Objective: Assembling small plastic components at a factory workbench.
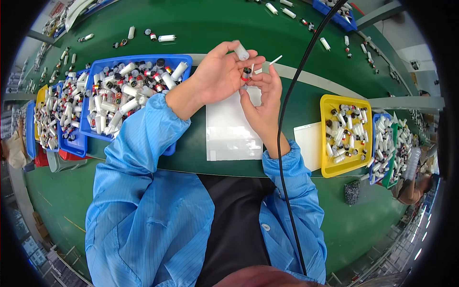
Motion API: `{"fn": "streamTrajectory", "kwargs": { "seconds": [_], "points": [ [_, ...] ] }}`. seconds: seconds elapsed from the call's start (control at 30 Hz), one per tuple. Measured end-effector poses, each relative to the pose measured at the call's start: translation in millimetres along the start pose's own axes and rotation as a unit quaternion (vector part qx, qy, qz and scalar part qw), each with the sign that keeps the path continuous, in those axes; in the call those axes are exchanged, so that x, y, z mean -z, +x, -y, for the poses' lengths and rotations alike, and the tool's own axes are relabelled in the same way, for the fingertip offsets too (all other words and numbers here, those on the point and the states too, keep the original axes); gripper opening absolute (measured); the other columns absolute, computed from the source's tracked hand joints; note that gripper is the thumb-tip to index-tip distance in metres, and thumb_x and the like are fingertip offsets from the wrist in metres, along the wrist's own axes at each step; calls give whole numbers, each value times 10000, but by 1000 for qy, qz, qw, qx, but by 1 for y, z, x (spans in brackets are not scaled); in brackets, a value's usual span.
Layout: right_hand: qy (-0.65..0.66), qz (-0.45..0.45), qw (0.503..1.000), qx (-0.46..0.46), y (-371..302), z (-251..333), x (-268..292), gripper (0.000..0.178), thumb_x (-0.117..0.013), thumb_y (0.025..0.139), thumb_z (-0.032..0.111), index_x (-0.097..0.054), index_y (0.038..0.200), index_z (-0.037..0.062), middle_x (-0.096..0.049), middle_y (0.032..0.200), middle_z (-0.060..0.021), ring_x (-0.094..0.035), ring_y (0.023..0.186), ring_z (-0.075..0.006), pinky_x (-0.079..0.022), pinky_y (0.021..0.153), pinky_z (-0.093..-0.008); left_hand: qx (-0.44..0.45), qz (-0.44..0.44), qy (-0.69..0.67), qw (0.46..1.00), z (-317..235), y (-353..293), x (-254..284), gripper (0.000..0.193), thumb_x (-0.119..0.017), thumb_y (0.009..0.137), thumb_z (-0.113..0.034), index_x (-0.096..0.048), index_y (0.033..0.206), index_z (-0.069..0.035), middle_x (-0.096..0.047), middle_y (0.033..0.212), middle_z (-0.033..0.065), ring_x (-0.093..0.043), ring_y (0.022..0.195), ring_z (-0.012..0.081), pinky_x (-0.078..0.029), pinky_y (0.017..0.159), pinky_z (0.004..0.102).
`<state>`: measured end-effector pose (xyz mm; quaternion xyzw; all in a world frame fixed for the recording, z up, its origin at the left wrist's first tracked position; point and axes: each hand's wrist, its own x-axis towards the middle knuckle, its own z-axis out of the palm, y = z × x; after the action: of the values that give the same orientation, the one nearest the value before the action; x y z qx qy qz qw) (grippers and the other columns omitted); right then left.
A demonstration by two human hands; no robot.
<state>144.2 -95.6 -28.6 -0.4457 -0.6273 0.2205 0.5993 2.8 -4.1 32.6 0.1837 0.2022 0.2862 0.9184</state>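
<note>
My left hand, palm up over the bench, grips a translucent white cylinder between thumb and fingers. Close against it, my right hand has its thumb and fingers closed around a small part with a black top and red band. That part sits between both hands, and its lower end is partly hidden by fingers. A thin white stick slants out by the tip of the right index finger; whether it is gripped I cannot tell. Below the hands lies a clear plastic sheet or bag on white material.
A large blue bin heaped with white cylinders and black-and-red parts stands left. At right is a yellow tray of similar parts, beside a white sheet. A black cable hangs across. Loose parts lie on the green bench.
</note>
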Motion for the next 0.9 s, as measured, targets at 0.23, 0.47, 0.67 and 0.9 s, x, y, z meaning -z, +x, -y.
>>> {"fn": "streamTrajectory", "kwargs": {
  "seconds": [0.23,0.47,0.67,0.9],
  "points": [
    [128,-69,989,-35,-7,0,11,898,-632,754,-161,-208,1515,58,-459,1188,-116,-578,992,-183,-502,922,-337,0,-26,261,965,-1,-1,3,423,-559,955,-92,-491,1358,18,-582,1323,139,-550,1252,207,-447,1084,336],
    [82,-88,992,-36,-6,1,13,856,-665,770,-120,-232,1500,-3,-466,1202,-121,-595,1027,-189,-507,903,-330,-49,-21,306,950,7,7,8,459,-621,991,-101,-465,1415,-21,-637,1266,122,-633,1140,180,-510,1001,295],
    [0,-71,997,-18,-4,0,18,837,-659,789,-141,-241,1492,34,-497,1183,-117,-592,1036,-191,-488,924,-325,-87,9,370,925,5,6,6,420,-585,1001,-70,-479,1404,-21,-639,1276,129,-629,1164,185,-503,999,297],
    [180,-114,971,-112,7,13,36,583,-611,886,-124,-306,1356,39,-591,973,-91,-591,899,-131,-490,810,-266,-98,60,427,897,9,3,4,364,-526,995,-1,-518,1359,-8,-626,1290,129,-614,1167,169,-487,1005,304]
  ]
}}
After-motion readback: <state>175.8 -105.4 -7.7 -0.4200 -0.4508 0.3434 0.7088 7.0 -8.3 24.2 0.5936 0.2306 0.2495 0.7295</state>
